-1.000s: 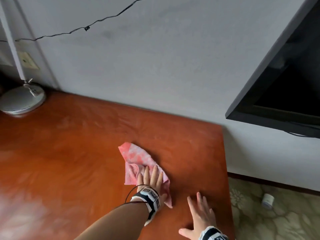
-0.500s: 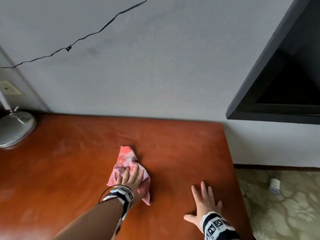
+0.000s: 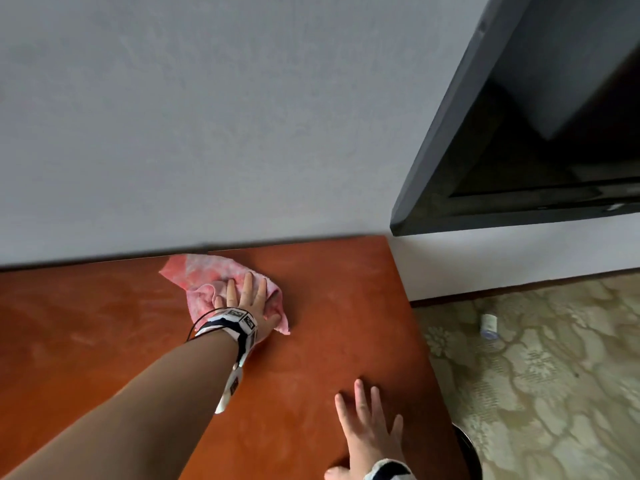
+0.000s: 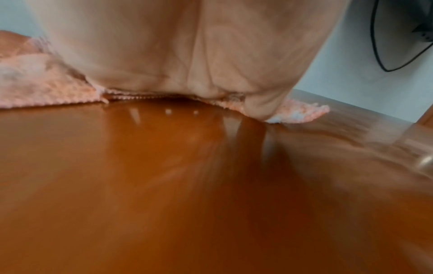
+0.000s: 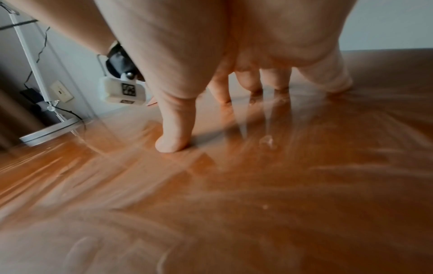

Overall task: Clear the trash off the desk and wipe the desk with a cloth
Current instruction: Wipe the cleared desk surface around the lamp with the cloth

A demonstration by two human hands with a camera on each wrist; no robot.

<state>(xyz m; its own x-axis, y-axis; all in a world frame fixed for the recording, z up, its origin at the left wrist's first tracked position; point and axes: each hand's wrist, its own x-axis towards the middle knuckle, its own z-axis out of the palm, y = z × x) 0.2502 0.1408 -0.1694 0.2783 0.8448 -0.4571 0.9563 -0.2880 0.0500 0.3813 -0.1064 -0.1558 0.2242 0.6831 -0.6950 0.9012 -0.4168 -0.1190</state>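
Note:
A pink cloth (image 3: 207, 275) lies bunched on the reddish-brown desk (image 3: 329, 306), close to the back edge by the wall. My left hand (image 3: 247, 294) presses flat on the cloth with straight, spread fingers. In the left wrist view the palm (image 4: 178, 52) covers the cloth (image 4: 39, 87) against the desk (image 4: 187, 185). My right hand (image 3: 367, 431) rests flat on the bare desk near the front right corner, fingers spread. In the right wrist view its fingers (image 5: 174, 133) touch the glossy desk (image 5: 257, 185). No trash shows on the desk.
A black TV (image 3: 540, 140) hangs on the wall above the desk's right end. A small white container (image 3: 489, 325) lies on the patterned carpet (image 3: 554, 393) to the right. The right wrist view shows a lamp base (image 5: 50, 132) and a wall outlet (image 5: 61, 91) at the far left.
My left hand has pushed the cloth away from me and to the right, up to the desk's back edge. The right hand has stayed flat on the desk.

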